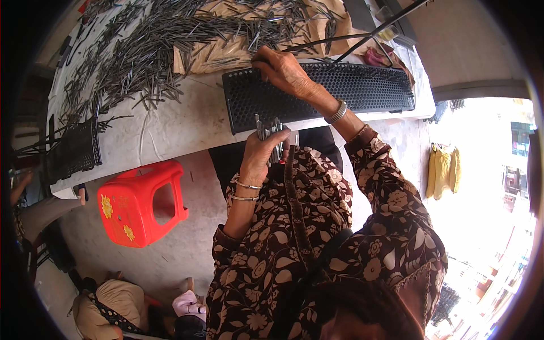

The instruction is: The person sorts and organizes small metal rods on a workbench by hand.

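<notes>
My left hand (262, 152) is closed around a bundle of thin dark metal strips (271, 128), held upright in front of my body at the table's edge. Above the black perforated tray (362, 85), my right hand (285, 71) reaches toward the far side, its fingers curled together. Whatever may be between those fingertips is too small to make out. Just beyond the hand, a large heap of similar dark strips (195, 31) lies loose over the table, partly on brown paper (207, 56).
A red plastic stool (133, 212) stands on the floor to the left. Another black perforated tray (73, 150) sits at the table's left corner. Long dark rods (374, 34) jut over the far right. Yellow cloth (443, 170) hangs at right. Another person (113, 306) is at lower left.
</notes>
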`<action>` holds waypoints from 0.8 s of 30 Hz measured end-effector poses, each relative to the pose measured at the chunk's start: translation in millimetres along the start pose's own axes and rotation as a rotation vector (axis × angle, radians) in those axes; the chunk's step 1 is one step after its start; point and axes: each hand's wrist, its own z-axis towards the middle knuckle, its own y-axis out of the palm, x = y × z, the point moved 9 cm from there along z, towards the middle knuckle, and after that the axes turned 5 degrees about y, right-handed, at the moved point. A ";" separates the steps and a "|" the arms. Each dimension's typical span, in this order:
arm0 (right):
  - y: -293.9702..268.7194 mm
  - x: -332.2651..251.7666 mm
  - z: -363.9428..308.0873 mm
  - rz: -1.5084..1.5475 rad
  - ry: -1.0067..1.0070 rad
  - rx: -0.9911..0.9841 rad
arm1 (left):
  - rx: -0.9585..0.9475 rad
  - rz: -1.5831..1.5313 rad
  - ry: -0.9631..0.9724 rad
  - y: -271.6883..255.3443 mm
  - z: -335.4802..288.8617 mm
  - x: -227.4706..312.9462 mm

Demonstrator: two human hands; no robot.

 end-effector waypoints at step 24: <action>1.2 -6.8 -24.6 -0.404 0.007 0.064 | -0.022 0.047 0.020 11.0 1.0 9.6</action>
